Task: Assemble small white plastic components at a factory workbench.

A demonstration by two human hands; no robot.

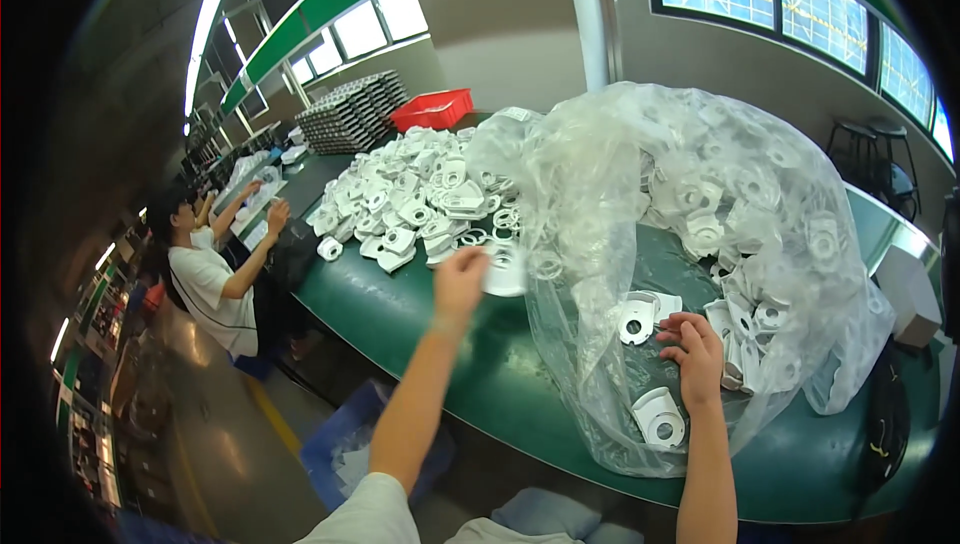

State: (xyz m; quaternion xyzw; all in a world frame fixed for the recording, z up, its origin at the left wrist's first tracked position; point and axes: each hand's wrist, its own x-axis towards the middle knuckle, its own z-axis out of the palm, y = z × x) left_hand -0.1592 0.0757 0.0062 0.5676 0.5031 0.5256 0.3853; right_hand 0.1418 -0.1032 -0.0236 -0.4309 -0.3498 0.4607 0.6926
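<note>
My left hand (461, 282) is pinched on the edge of a white plastic part with a round hole (506, 274), held just in front of a large heap of similar white parts (400, 189). The hand is slightly blurred. My right hand (694, 352) is at the mouth of a big clear plastic bag (580, 194), fingers loosely bent and apart, with nothing seen in them. Right by its fingertips lies a white part with a ring-shaped opening (636, 320). Another loose white part (659, 418) lies below, and several more (742, 329) are inside the bag to the right.
The green tabletop (480, 364) curves across the view. Behind the heap stand a red bin (432, 110) and stacked grey trays (350, 112). A blue bin (350, 424) sits under the front edge. A co-worker (215, 274) works at the left; a cardboard box (908, 296) stands far right.
</note>
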